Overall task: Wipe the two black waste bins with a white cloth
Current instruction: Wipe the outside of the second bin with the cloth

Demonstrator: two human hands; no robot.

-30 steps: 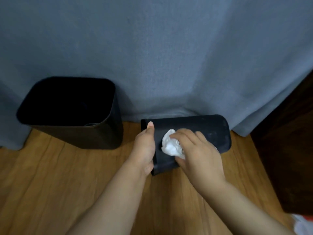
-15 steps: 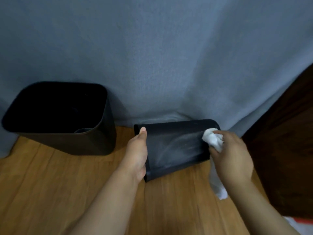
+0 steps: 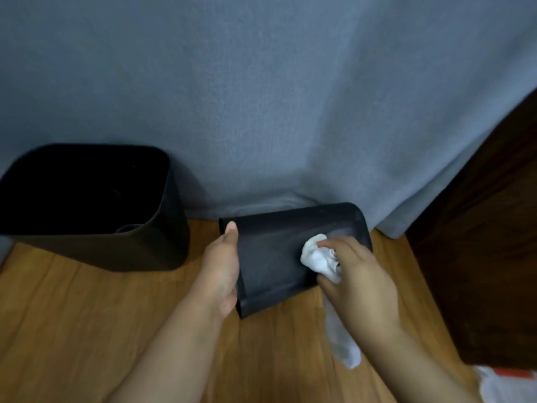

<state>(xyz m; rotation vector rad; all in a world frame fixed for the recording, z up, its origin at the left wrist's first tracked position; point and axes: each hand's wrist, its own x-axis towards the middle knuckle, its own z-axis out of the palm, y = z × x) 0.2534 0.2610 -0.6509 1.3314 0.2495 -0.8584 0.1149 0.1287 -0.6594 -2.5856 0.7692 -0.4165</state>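
A small black waste bin [image 3: 276, 248] lies on its side on the wooden floor, its mouth to the left. My left hand [image 3: 222, 269] grips the rim at that mouth, thumb on top. My right hand [image 3: 360, 283] holds a bunched white cloth [image 3: 316, 257] and presses it on the bin's upper side, right of the middle; a tail of the cloth hangs below my wrist. A larger black waste bin [image 3: 162, 228] stands upright at the left, mouth open upward.
A grey-blue curtain [image 3: 261, 97] hangs behind both bins down to the wooden floor [image 3: 87, 330]. Dark wooden furniture [image 3: 488, 242] stands at the right. A white and red object [image 3: 511, 382] lies at the bottom right corner.
My right hand with the cloth swept from the bin's left part to its right end, then came back a little toward the middle. My left hand kept its grip on the rim.
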